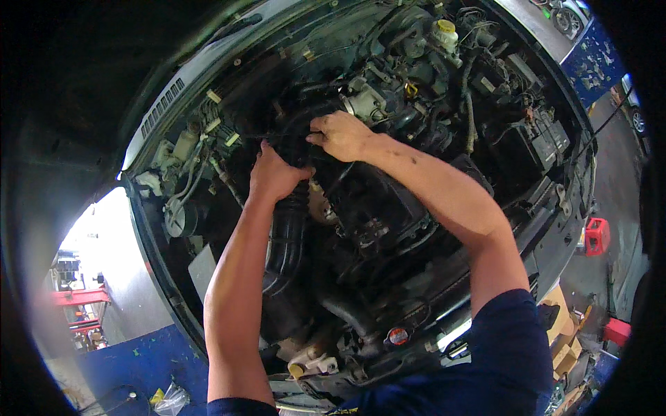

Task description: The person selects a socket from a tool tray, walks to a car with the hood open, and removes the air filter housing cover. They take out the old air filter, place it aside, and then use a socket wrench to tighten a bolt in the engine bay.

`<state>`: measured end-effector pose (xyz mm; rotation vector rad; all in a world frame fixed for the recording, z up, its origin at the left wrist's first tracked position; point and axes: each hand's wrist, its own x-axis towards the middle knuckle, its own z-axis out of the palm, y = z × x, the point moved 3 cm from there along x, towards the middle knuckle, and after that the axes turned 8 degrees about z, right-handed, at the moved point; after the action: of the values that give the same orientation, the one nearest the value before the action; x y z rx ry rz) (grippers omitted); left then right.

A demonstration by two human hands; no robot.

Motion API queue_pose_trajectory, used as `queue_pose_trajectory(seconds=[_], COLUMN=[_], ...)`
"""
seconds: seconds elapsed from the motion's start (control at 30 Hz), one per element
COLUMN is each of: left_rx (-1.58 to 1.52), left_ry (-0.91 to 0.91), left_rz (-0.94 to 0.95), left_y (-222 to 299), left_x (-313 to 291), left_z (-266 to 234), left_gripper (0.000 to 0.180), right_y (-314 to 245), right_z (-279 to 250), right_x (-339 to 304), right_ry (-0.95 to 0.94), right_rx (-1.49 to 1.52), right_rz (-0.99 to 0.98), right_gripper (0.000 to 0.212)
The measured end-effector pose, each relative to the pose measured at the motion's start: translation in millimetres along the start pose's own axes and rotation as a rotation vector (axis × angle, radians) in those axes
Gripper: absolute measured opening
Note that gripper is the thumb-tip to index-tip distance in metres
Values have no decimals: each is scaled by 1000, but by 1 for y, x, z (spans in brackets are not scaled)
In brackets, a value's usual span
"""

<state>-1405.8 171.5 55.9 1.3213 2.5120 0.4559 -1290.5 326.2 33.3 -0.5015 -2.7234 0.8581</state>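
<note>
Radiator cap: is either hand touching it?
No, the left hand and right hand are both up by the black air duct, apart from the radiator cap.

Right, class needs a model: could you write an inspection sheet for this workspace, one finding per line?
Surface: open car engine bay, dark inside.
Job's things: black ribbed air intake hose, curving below the hands.
Hands: left hand at the hose's upper end, right hand just beyond; exact grips unclear.
Clutter: cardboard boxes, lower right; clear plastic bag, lower left.
Cables: wiring with pale connectors, upper left.
Surroundings: red boxy item, right; vehicle wheel, upper right.
</note>
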Motion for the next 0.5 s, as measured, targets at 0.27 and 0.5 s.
queue_pose_trajectory(seconds=[0.27, 0.5], left_rx=[-49, -251], left_ry=[-58, 141], left_rz=[55, 167], left_y=[-11, -2], left_x=[9, 53], left_z=[3, -12], left_gripper=[125, 128], right_y=[-2, -15], right_z=[17, 11], right_x=[-27, -42], right_ry=[277, 514], right_rx=[98, 148], right_rz=[6, 71], right_gripper=[21, 32])
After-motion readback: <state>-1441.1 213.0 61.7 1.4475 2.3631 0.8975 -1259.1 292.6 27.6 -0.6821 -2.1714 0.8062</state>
